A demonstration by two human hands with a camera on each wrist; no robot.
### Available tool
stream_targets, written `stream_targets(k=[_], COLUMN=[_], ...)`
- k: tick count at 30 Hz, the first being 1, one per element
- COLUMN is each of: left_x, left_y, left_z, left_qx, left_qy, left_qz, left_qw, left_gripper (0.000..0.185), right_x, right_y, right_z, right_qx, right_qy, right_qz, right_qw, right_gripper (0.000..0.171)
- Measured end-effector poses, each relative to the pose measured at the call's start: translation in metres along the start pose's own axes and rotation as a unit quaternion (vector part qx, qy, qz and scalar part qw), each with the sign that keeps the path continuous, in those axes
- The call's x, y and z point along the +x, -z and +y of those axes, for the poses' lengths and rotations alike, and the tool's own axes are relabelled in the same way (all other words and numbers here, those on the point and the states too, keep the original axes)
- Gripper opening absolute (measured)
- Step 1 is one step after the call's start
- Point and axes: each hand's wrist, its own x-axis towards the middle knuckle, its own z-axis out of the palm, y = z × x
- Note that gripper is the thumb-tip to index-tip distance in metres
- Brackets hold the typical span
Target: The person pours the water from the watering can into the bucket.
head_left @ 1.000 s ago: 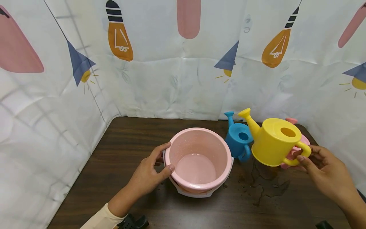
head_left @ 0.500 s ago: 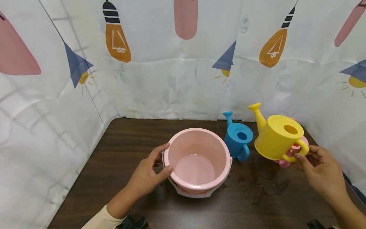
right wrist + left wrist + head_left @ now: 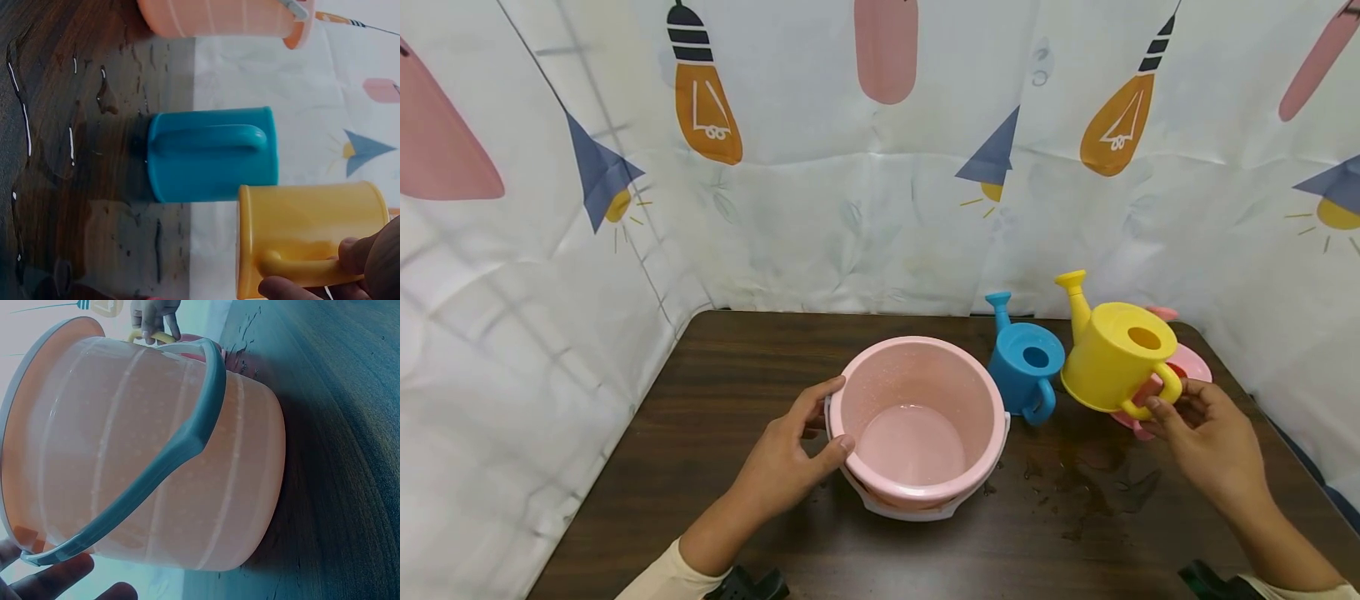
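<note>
My left hand [image 3: 790,454] grips the near-left rim of a pale pink bucket [image 3: 917,492], the thumb on the rim and the fingers outside. A little clear water seems to lie at its bottom. Its handle [image 3: 156,472] hangs down the side in the left wrist view. My right hand [image 3: 1213,442] pinches the handle of a yellow watering can [image 3: 1108,358], held off the table with its spout up. Just left of it a blue watering can [image 3: 1022,375] stands upright on the table. Behind the yellow one, a pink watering can [image 3: 1193,364] is mostly hidden.
Spilled water [image 3: 1086,487] wets the dark wooden table [image 3: 760,367] below the yellow can, with drops [image 3: 106,94] around it. A white printed cloth [image 3: 850,225] hangs along the back and sides.
The yellow watering can has risen slightly and its spout has turned more upright. My right hand has shifted left with it. My left hand and the bucket have stayed in place.
</note>
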Motion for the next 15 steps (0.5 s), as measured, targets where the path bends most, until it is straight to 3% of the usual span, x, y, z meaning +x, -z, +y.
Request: stream_targets(k=[5, 15], left_x=[0.000, 0.000], left_y=[0.000, 0.000], left_z=[0.000, 0.001], left_qx=[0.000, -0.006], left_qy=[0.002, -0.007], left_qz=[0.000, 0.004], left_qw=[1.0000, 0.9999], left_gripper=[0.066, 0.066], right_x=[0.001, 0.001], right_y=[-0.010, -0.025], right_z=[0.001, 0.003], right_qx=[0.039, 0.042], right_qy=[-0.001, -0.028], right_qz=[-0.003, 0.006], right_qw=[0.999, 0.999], right_gripper=[0.041, 0.039])
